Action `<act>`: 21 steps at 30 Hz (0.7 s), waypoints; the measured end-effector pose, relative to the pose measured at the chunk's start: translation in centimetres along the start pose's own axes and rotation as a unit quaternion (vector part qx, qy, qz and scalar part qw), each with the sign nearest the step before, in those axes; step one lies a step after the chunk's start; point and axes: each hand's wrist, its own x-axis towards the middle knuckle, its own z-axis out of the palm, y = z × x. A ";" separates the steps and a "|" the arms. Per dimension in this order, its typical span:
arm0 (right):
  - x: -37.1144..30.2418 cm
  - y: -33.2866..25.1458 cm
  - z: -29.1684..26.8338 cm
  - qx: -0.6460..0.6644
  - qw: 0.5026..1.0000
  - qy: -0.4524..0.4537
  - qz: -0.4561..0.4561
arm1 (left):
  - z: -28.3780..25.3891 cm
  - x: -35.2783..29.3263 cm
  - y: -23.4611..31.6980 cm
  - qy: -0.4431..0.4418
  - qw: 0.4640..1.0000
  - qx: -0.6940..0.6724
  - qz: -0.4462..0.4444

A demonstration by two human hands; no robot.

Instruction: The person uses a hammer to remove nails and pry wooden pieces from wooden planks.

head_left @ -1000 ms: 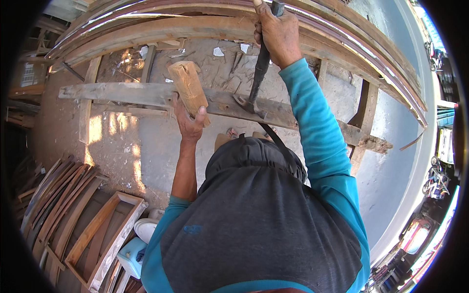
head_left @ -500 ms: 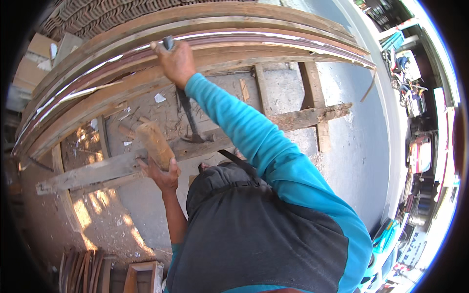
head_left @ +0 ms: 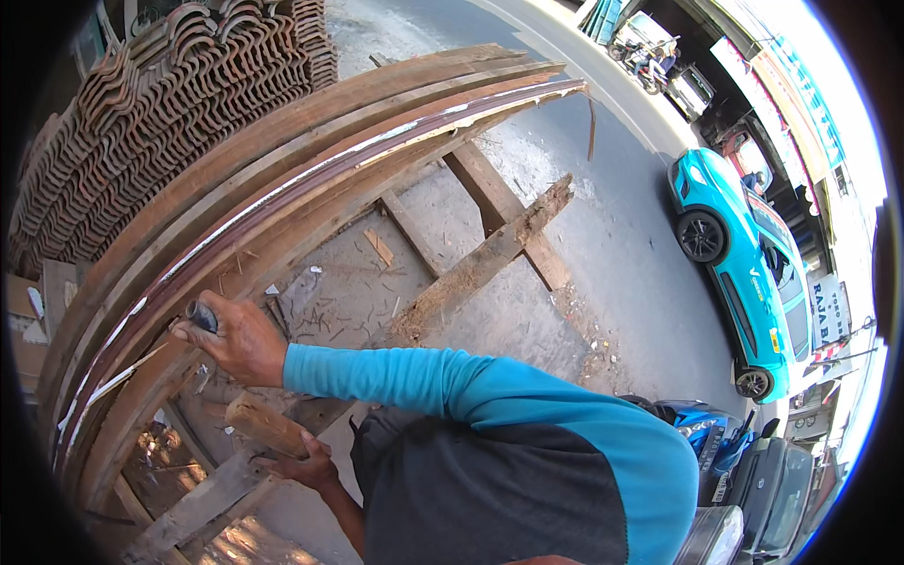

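Spanning most of the frame, long curved wooden planks (head_left: 311, 141) lie stacked on a rough timber trestle (head_left: 490, 250) over concrete ground, roof tiles (head_left: 179, 94) piled behind, a blue car (head_left: 744, 254) on the road. Right hand (head_left: 235, 339) is fisted on the dark hammer handle (head_left: 200, 315) at the plank edge; hammer head hidden. Left hand (head_left: 306, 469) is wrapped round a short wooden block (head_left: 264, 426), low by the trestle rail. Looks like the wedging/prying step on the planks. Next move likely needs the block seated against timber and a clear hammer swing.
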 end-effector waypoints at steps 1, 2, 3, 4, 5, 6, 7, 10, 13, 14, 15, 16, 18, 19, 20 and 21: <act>-1.0 -0.3 0.5 0.000 1.000 -0.001 0.002 | 0.0 0.0 0.0 -0.001 1.000 0.001 -0.001; -2.1 -0.5 1.1 -0.016 0.999 0.002 -0.033 | 0.2 0.1 0.1 0.021 1.000 -0.019 -0.005; -3.2 -0.8 1.5 -0.032 0.997 0.004 -0.068 | 0.4 0.1 0.2 0.044 0.998 -0.040 -0.009; -4.5 -1.3 1.6 -0.032 0.997 0.002 -0.068 | 0.4 0.0 0.1 0.044 0.998 -0.039 -0.011; -5.9 -1.9 1.5 -0.028 0.996 -0.036 -0.079 | 0.4 -0.1 0.0 0.042 0.994 -0.096 -0.019; -6.7 -2.2 1.3 -0.024 0.993 -0.073 -0.089 | 0.5 0.0 -0.5 0.039 0.991 -0.122 -0.022; -6.7 -2.1 1.2 -0.021 0.993 -0.073 -0.087 | 0.6 0.2 -0.8 0.038 0.988 -0.150 -0.026; -6.6 -2.0 0.7 -0.005 0.994 -0.098 -0.056 | 0.5 0.1 -1.9 0.013 0.994 -0.084 0.067; -5.1 -2.3 0.4 0.008 0.993 -0.089 -0.072 | -0.2 0.6 -0.7 0.030 0.997 0.036 0.056; -4.1 -1.7 0.3 -0.029 0.991 -0.119 -0.045 | -0.3 0.8 0.7 0.032 0.998 -0.053 0.019; -3.2 -1.2 0.1 -0.066 0.985 -0.155 -0.022 | -0.4 0.9 1.9 0.037 0.989 -0.141 -0.023; -2.2 -0.3 -0.2 -0.064 0.986 -0.153 -0.026 | -0.6 1.1 1.9 0.040 0.989 -0.141 -0.019; -0.4 1.0 -0.5 -0.052 0.992 -0.116 -0.025 | -1.2 1.3 0.9 -0.064 0.997 -0.043 0.014; 0.1 -0.3 -1.7 -0.052 0.991 -0.116 -0.031 | -1.2 1.2 0.8 -0.059 0.997 -0.045 0.016; 0.0 -1.6 -3.5 -0.056 0.986 -0.154 -0.017 | -1.0 1.0 0.6 -0.033 0.997 -0.063 0.017; -0.1 -3.1 -5.5 -0.062 0.979 -0.194 -0.005 | -0.6 0.9 0.8 -0.006 0.996 -0.082 0.015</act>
